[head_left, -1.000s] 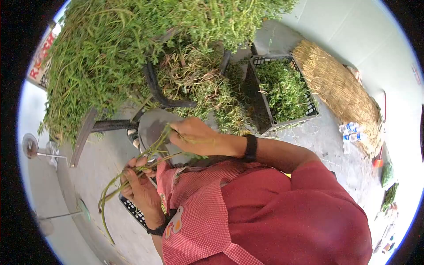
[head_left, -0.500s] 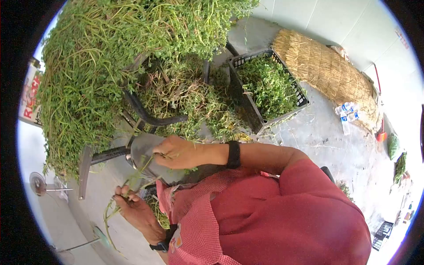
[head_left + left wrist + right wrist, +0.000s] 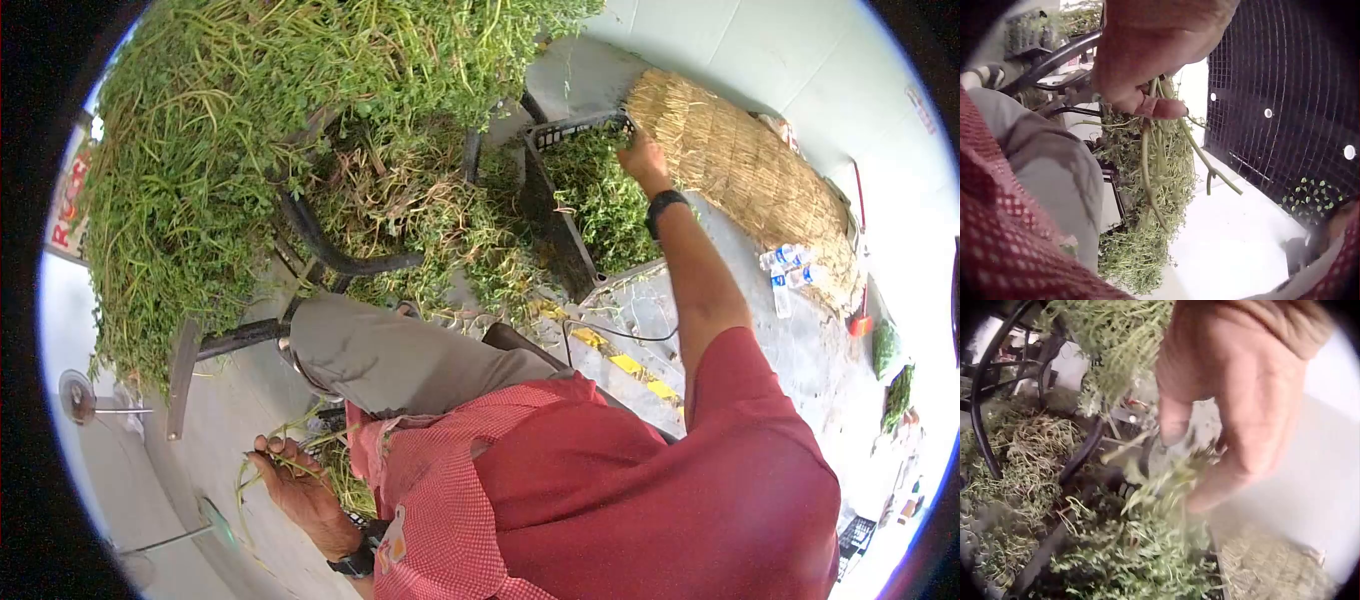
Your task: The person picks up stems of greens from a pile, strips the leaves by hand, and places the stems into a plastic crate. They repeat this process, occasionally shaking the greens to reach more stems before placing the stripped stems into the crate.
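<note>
My left hand (image 3: pixel 305 495) grips several thin green stems (image 3: pixel 1147 165) between thumb and fingers, near my lap; their cut ends poke out past the finger in the left wrist view. My right hand (image 3: pixel 648 165) is stretched over the far end of a black crate (image 3: pixel 571 240) filled with leafy green sprigs (image 3: pixel 600 195). In the right wrist view, the thumb and fingers of my right hand (image 3: pixel 1235 394) stand apart, with a blurred leafy sprig (image 3: pixel 1166 481) between and just below them.
A big heap of long-stemmed greens (image 3: pixel 200 170) is at the upper left, with tangled stems (image 3: pixel 410 190) beneath beside a black curved chair arm (image 3: pixel 335 255). A rolled straw mat (image 3: pixel 740 170) and plastic bottles (image 3: pixel 782 280) lie right of the crate.
My right hand has moved away from the stems by my left hand, up and right to the crate. My left hand has stayed low at the left, still gripping stems.
</note>
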